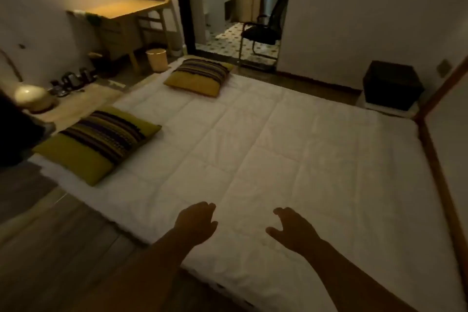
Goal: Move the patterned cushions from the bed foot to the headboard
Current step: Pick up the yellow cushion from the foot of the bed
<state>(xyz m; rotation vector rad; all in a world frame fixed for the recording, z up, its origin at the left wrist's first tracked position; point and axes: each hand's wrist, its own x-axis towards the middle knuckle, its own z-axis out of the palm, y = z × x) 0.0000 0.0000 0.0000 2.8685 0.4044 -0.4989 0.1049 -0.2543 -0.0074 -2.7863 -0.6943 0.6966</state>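
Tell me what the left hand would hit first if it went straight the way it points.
Probably only the quilt: the left hand points across it, while the near cushion and far cushion lie to its left. Depth is unclear.

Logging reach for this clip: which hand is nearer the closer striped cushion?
Left. The left hand is out over the white quilt, toward the camera and right of the near cushion, not touching it. The right hand is farther right, beyond the left hand.

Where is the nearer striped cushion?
Head view, left side: the nearer cushion lies flat on the white quilt at the bed's left edge, beside the lit lamp.
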